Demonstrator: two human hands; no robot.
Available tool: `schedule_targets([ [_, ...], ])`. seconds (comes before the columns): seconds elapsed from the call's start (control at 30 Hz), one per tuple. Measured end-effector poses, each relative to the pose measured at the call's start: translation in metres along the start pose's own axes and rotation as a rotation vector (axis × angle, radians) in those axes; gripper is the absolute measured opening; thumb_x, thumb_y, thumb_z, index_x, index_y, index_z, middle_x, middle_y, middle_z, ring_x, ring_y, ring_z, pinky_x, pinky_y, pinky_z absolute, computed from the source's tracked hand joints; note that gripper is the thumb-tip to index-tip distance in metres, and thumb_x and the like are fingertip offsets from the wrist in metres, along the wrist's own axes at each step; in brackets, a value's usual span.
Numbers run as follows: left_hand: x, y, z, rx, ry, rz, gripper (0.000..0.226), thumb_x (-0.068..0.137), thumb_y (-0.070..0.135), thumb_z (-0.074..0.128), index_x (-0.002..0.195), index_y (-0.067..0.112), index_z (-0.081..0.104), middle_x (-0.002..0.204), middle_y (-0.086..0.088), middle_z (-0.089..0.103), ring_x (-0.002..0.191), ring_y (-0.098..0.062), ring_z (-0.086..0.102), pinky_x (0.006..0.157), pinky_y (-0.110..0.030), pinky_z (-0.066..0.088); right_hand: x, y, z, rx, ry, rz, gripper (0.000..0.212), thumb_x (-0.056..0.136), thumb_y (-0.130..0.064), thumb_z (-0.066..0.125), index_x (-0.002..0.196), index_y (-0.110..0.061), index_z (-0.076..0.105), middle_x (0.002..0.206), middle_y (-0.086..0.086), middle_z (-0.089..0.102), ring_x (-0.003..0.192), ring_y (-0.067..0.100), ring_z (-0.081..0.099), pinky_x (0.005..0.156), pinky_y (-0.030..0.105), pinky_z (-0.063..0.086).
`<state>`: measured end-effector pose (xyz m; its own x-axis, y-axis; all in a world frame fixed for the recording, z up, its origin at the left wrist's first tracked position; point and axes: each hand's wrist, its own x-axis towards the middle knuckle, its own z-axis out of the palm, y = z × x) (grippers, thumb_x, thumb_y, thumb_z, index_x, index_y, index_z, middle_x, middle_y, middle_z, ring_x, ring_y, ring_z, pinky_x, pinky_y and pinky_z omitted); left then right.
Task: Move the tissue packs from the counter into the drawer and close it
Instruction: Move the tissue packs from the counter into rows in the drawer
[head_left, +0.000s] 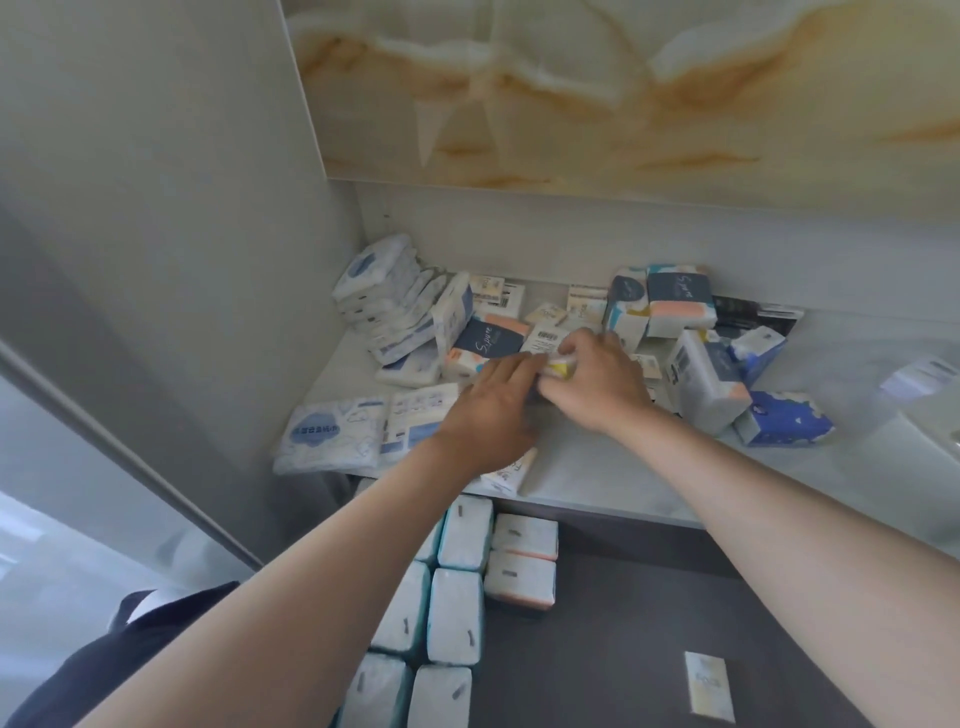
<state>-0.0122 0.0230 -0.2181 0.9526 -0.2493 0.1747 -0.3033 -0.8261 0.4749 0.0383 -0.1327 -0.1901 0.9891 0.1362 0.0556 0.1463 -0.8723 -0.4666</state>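
Right hand (597, 384) over mid-counter (597, 467), fingers curled round a small yellow-edged tissue pack (558, 368). Left hand (493, 415) just beside it, fingers straight, tips at the pack's left end. Pack mostly covered; long axis cannot be told. Open drawer (649, 623) lies below, toward the person, with stowed packs (457, 613) at its left. Judged: right hand makes the carry

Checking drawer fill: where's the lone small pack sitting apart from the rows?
Head view, lower right: the lone small pack lies on the dark drawer floor, apart from the rows of packs at the drawer's left.
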Motion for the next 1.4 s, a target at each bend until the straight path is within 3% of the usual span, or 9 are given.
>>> schedule_targets([
  [0.17,0.015,-0.007,-0.015,-0.128,0.242,-0.029,0.070,0.080,0.018,0.074,0.142,0.016,0.040,0.132,-0.008,0.049,0.120,-0.026,0.047,0.093,-0.039,0.046,0.015,-0.015,-0.016,0.402,-0.080,-0.099,0.050,0.079,-0.046,0.075,0.123,-0.029,0.058,0.124,-0.005,0.052,0.111,0.011,0.054,0.090,0.026,0.041],
  [0.27,0.019,-0.015,-0.027,-0.270,0.299,-0.145,0.051,0.083,0.017,0.073,0.128,0.019,0.049,0.121,-0.002,0.056,0.110,-0.020,0.056,0.089,-0.036,0.050,0.033,-0.015,-0.019,0.577,-0.105,-0.059,0.057,0.088,-0.044,0.061,0.140,-0.023,0.052,0.139,-0.001,0.053,0.124,0.018,0.054,0.104,0.038,0.046],
  [0.4,0.021,-0.018,-0.043,-0.433,0.360,-0.297,0.043,0.084,0.013,0.072,0.117,0.022,0.047,0.117,0.008,0.058,0.106,-0.009,0.057,0.077,-0.014,0.048,0.060,0.009,-0.012,0.051,-0.170,-0.007,0.048,0.094,-0.020,0.054,0.141,-0.019,0.052,0.151,0.010,0.042,0.136,0.028,0.043,0.109,0.033,0.037],
  [0.5,0.018,-0.018,-0.051,-0.506,0.409,-0.349,0.044,0.082,0.015,0.075,0.115,0.024,0.047,0.104,0.016,0.056,0.089,0.004,0.054,0.061,-0.001,0.042,0.065,0.024,-0.005,-0.366,-0.336,-0.019,0.068,0.087,-0.032,0.062,0.150,-0.024,0.038,0.151,0.012,0.034,0.138,0.033,0.034,0.109,0.041,0.035],
  [0.6,0.014,-0.020,-0.051,-0.519,0.404,-0.387,0.042,0.081,0.013,0.076,0.111,0.023,0.049,0.101,0.015,0.055,0.083,0.007,0.052,0.058,0.002,0.039,0.068,0.027,0.004,-0.487,-0.376,-0.019,0.082,0.078,-0.041,0.069,0.149,-0.027,0.030,0.144,0.012,0.039,0.133,0.034,0.037,0.105,0.042,0.033],
  [0.83,0.012,-0.014,-0.053,-0.565,0.414,-0.391,0.046,0.082,0.010,0.075,0.116,0.022,0.048,0.099,0.019,0.054,0.085,0.013,0.052,0.062,0.002,0.041,0.068,0.027,0.009,-0.509,-0.346,0.027,0.072,0.072,-0.035,0.070,0.135,-0.025,0.035,0.131,0.013,0.043,0.121,0.034,0.046,0.102,0.046,0.031],
  [1.1,-0.010,-0.028,-0.076,-0.451,0.471,-0.387,0.073,0.084,0.015,0.066,0.140,0.043,0.029,0.112,0.003,0.053,0.094,-0.011,0.057,0.077,-0.027,0.050,0.065,-0.030,0.024,-0.262,-0.265,-0.238,0.064,0.086,-0.042,0.064,0.144,-0.027,0.042,0.143,0.011,0.043,0.131,0.032,0.042,0.104,0.043,0.034],
  [1.27,-0.024,-0.048,-0.087,-0.443,0.473,-0.404,0.067,0.084,0.013,0.063,0.139,0.040,0.036,0.127,0.005,0.050,0.110,-0.014,0.056,0.093,-0.039,0.054,0.059,-0.059,0.050,-0.426,-0.387,-0.232,0.086,0.080,-0.043,0.064,0.155,-0.037,0.020,0.154,0.012,0.028,0.141,0.035,0.027,0.112,0.052,0.029],
  [1.4,-0.026,-0.050,-0.093,-0.527,0.515,-0.403,0.072,0.086,0.011,0.064,0.146,0.032,0.032,0.131,0.009,0.050,0.116,-0.009,0.055,0.096,-0.030,0.051,0.068,-0.063,0.055,-0.488,-0.328,-0.195,0.074,0.080,-0.044,0.066,0.143,-0.028,0.030,0.148,0.015,0.029,0.135,0.037,0.034,0.106,0.052,0.035],
])
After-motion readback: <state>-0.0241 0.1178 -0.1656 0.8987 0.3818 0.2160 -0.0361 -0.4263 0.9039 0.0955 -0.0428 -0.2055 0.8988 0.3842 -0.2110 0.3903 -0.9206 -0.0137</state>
